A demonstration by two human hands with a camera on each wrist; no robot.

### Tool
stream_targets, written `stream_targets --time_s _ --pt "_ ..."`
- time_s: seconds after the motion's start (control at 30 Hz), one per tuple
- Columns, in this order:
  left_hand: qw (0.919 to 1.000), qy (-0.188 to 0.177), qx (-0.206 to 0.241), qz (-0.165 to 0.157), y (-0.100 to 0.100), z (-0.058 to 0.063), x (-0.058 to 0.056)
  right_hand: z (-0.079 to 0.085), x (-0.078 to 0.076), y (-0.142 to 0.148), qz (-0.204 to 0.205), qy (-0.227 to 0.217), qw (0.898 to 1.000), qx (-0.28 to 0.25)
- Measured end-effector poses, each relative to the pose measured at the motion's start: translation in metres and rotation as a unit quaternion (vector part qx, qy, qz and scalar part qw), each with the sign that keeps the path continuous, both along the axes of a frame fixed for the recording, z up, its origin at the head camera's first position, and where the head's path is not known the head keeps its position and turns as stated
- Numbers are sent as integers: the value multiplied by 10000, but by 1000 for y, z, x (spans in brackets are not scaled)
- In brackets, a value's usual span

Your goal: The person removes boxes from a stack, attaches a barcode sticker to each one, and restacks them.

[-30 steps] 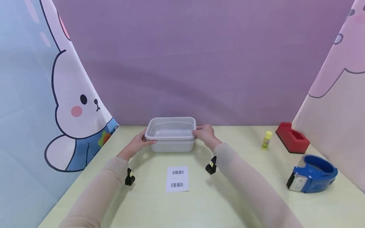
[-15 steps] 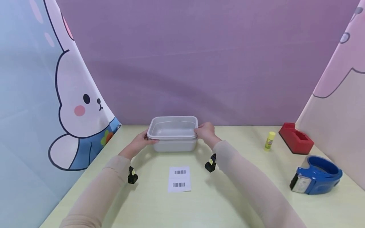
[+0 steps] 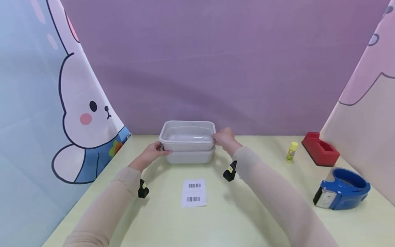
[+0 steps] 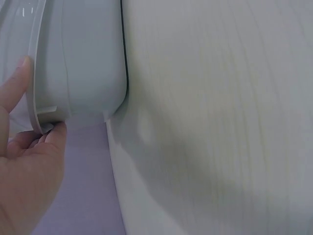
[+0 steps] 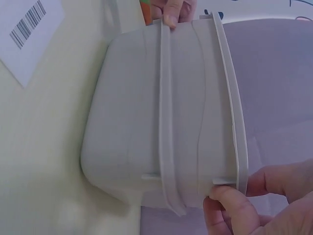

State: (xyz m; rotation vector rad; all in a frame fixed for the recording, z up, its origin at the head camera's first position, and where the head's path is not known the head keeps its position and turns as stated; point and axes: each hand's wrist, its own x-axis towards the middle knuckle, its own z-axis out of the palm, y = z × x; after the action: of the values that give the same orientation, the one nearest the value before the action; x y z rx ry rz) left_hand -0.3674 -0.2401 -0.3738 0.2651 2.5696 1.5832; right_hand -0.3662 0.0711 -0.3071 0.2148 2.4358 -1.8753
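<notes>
Two pale rectangular plastic tubs are stacked in the head view, the upper tub [image 3: 187,146] raised partly out of the lower tub [image 3: 189,157]. My right hand [image 3: 224,139] pinches the upper tub's rim at its right end; in the right wrist view, thumb and fingers close around that rim [image 5: 235,107]. My left hand [image 3: 149,155] grips the lower tub's rim at the left end, with the thumb along the front. The left wrist view has its fingers under the rim [image 4: 34,93]. The lower tub rests on the table.
A white sheet with two barcodes [image 3: 193,192] lies in front of the tubs. To the right stand a yellow glue stick [image 3: 291,152], a red block-like holder with a slot [image 3: 321,150] and a blue tape dispenser [image 3: 344,190]. A purple cloth backdrop [image 3: 247,85] rises behind.
My right hand has lifted the upper tub, which was nested deep in the lower one, so more of its wall shows. My left hand keeps its grip on the lower tub.
</notes>
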Motion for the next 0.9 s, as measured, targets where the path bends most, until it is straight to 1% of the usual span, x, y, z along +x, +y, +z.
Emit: stream_targets --time_s 0.3,0.43,0.53,0.6,0.7,0.83,0.9 --pt "9998 -104 -153 -65 2 1 0 17 5 12 47 -126 9998 -179" --pt "9997 -88 -238 -28 2 2 0 25 7 22 117 -144 9998 18" --pt "9996 -77 -261 -70 2 3 0 31 7 34 152 -20 9998 161" --pt "9996 -75 -250 -88 2 5 1 33 5 43 164 93 9997 164" --pt "9995 -51 -309 -90 1 7 2 31 1 57 91 227 9996 121" --pt "9988 10 -492 -77 1 6 -1 30 0 78 -61 336 9992 188" --pt "9987 26 -509 -69 1 5 -4 31 0 89 -94 371 9990 231"
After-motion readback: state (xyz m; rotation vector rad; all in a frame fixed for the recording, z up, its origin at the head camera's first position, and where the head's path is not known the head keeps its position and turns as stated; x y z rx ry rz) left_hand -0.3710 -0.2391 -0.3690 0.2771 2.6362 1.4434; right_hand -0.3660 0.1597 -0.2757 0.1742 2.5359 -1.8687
